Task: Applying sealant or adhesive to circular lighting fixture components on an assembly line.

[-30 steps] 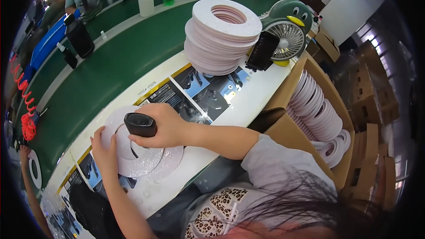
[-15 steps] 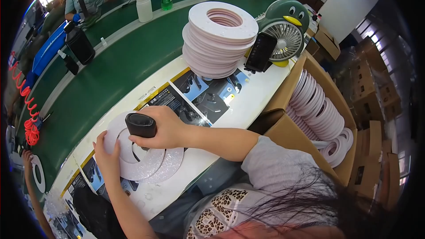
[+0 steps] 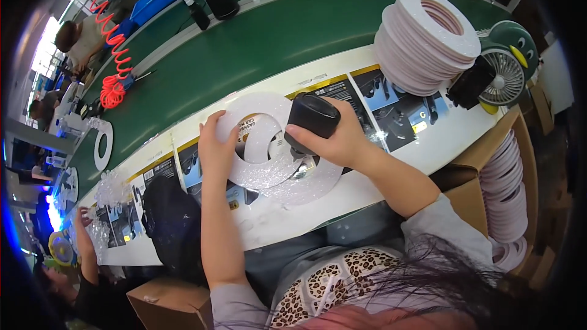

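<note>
At the near edge of the white bench, right hand gripping a black roller now rests on the foam ring's right side, shifted from its left; left hand pins the ring's left rim flat, suggesting pressing continues

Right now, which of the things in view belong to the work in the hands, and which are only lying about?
In use:
- left hand on the white foam ring
- right hand holding the black handheld device over the ring
- second glittery ring lying beneath

Lying about:
- tall stack of white rings
- small desk fan
- black pouch
- red coiled hose
- cardboard box of rings
</note>
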`<state>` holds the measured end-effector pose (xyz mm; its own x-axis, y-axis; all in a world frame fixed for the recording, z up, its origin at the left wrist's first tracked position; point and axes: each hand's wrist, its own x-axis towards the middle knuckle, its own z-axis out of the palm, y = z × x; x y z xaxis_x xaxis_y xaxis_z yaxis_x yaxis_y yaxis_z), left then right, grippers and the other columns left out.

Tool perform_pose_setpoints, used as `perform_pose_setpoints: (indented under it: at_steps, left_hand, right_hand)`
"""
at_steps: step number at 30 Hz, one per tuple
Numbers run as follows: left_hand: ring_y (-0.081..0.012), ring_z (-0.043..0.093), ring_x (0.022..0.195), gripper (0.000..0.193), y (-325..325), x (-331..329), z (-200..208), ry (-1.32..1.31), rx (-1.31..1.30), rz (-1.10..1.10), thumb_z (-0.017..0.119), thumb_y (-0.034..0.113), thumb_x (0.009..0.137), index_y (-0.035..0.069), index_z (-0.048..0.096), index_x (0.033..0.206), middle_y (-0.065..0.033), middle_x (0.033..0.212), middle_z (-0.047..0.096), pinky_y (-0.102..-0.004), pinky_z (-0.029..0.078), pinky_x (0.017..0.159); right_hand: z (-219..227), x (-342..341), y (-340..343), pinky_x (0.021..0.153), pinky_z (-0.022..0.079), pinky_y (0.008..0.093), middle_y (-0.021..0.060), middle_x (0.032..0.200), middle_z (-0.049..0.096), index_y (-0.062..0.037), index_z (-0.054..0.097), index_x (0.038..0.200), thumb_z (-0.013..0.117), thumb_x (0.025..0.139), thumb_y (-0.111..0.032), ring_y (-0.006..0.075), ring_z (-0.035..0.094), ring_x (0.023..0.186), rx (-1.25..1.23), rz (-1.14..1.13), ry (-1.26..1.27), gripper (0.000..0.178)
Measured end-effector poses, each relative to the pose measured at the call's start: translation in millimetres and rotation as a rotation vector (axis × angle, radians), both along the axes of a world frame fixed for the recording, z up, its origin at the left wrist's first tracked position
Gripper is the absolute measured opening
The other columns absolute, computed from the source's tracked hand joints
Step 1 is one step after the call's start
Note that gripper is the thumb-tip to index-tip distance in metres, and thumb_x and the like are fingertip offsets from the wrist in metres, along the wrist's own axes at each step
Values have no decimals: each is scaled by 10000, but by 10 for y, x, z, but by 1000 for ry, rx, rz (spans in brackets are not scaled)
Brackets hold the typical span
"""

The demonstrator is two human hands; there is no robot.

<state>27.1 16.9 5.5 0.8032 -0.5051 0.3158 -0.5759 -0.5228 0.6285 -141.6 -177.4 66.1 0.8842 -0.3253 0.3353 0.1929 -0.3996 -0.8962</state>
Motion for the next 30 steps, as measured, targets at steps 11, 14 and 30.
perform_pose_setpoints:
  at_steps: [11, 14, 30]
  left_hand:
    - [-325, 596, 1025, 375, -24, 7, 9, 9, -22, 5, 685, 110, 789, 54, 572, 1142, -153, 1077, 630, -377, 368, 1025]
    - [-288, 601, 1046, 404, -5, 25, -5, 16, -23, -9, 701, 102, 778, 60, 572, 1158, -147, 1110, 618, -351, 455, 932]
    - [-286, 604, 1025, 403, -4, 23, -20, 36, -33, 8, 711, 102, 767, 71, 576, 1146, -152, 1088, 617, -352, 461, 911]
  right_hand:
    - [-32, 60, 4, 607, 458, 290, 97, 767, 619, 5, 630, 894, 738, 774, -195, 177, 584, 661, -107, 1, -56, 257]
    - [-35, 59, 9, 615, 460, 296, 103, 768, 619, 6, 631, 897, 738, 773, -205, 189, 586, 663, -117, 12, -34, 267]
    - [-45, 70, 9, 610, 453, 310, 116, 760, 617, 5, 625, 883, 732, 775, -216, 214, 583, 660, -138, 2, -49, 268]
